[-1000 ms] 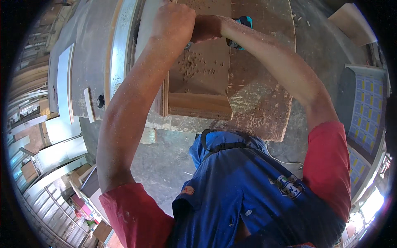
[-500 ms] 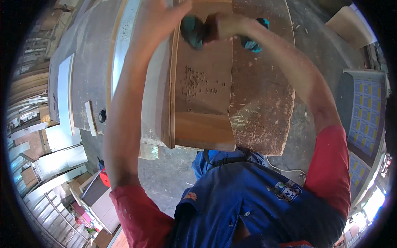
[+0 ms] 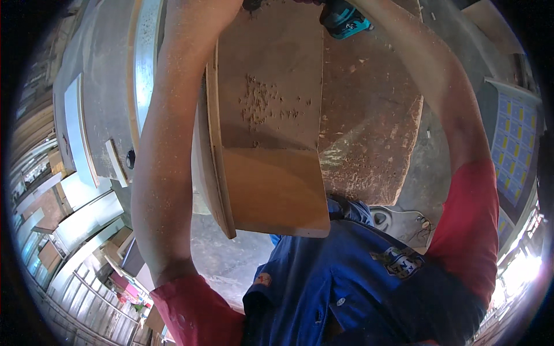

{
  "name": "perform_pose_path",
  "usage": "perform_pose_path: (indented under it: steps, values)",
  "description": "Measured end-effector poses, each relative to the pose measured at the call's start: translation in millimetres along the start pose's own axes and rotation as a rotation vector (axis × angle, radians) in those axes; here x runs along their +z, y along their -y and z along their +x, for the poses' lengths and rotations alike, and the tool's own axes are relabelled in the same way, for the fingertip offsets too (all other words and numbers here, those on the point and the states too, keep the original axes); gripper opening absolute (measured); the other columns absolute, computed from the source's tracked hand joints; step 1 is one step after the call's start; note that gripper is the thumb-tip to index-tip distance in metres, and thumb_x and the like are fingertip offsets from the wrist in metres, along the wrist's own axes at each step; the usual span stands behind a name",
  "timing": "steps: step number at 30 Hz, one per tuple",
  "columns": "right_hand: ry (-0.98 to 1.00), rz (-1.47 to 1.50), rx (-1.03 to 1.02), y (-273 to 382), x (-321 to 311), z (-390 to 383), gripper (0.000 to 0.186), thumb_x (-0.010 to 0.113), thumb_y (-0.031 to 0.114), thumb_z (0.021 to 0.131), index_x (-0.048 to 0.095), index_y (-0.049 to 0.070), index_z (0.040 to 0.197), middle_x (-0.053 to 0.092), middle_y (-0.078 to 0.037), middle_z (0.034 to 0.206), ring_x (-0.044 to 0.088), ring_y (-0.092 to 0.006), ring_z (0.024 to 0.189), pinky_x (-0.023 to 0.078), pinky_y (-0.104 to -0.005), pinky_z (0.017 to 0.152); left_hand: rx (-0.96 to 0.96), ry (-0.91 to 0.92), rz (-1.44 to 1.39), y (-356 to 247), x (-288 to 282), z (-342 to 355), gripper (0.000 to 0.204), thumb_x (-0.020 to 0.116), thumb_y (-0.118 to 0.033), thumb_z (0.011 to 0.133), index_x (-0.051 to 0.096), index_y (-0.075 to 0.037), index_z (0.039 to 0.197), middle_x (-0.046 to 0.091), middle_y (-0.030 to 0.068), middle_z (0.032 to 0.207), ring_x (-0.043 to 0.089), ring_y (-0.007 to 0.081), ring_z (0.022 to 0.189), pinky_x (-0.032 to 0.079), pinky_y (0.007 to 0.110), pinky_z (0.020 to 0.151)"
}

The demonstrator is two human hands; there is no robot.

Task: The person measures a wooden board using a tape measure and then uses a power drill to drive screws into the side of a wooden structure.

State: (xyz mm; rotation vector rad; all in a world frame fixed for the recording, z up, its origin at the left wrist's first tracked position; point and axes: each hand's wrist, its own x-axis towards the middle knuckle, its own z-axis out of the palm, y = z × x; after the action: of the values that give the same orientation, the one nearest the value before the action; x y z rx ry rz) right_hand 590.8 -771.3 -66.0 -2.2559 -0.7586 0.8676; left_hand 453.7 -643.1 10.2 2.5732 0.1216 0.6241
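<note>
Looking down from a head camera, both bare forearms reach up and away toward the top edge of the view. The left arm (image 3: 167,144) runs along the left side of a wooden panel (image 3: 271,115), and the right arm (image 3: 438,98) curves in from the right. Both hands are cut off at the top edge, so I cannot tell whether they are wide, narrow or gripping.

The panel lies flat in the middle of the view, light brown, with a raised lip along its left edge. Sawdust (image 3: 262,104) is scattered on its upper half. Its near corner hangs over the bench edge, close above the person's blue shirt (image 3: 340,277) with red sleeves.

A teal power tool (image 3: 345,20) shows at the top, just right of the panel's far end, close to where the right arm ends; whether a hand holds it cannot be told.

Under the panel sits a rough, dusty bench top (image 3: 369,127). Grey boards (image 3: 109,86) lie to the left. A tiled floor (image 3: 513,138) shows at far right.
</note>
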Motion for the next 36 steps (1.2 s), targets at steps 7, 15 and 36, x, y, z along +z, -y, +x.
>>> perform_pose_path:
  steps: [7, 15, 36]
  values:
    - [-0.050, -0.184, 0.016, 7, 4, -6, 0.045, 0.064, 0.040, 0.091, 0.061, 0.004, 0.064, 0.057, -0.007, 0.054, 0.055, -0.0193, 0.046, 0.045, -0.0353, 0.046, -0.081, 0.083, -0.082, -10, -9, -1, 0.055, 0.053, -0.008, 0.089, 0.048, -0.006, 0.144, 0.060, 0.0300, 0.125, 0.062, 0.0428, 0.111, 0.049, 0.044, 0.091]
    - [-0.018, -0.169, 0.006, 11, 5, -6, 0.043, 0.064, 0.039, 0.091, 0.062, 0.004, 0.065, 0.057, -0.007, 0.054, 0.055, -0.0194, 0.046, 0.045, -0.0350, 0.046, 0.014, 0.022, 0.001, -1, -2, -2, 0.057, 0.053, -0.007, 0.089, 0.046, -0.004, 0.145, 0.057, 0.0300, 0.131, 0.057, 0.0443, 0.119, 0.046, 0.045, 0.098]
    - [-0.013, -0.422, -0.088, 24, 13, 14, 0.053, 0.063, 0.043, 0.091, 0.065, -0.003, 0.064, 0.062, -0.011, 0.057, 0.061, -0.0229, 0.048, 0.048, -0.0377, 0.047, -0.049, 0.018, -0.003, -8, -6, -3, 0.057, 0.053, -0.006, 0.087, 0.047, -0.005, 0.144, 0.059, 0.0316, 0.126, 0.059, 0.0460, 0.114, 0.049, 0.048, 0.096]
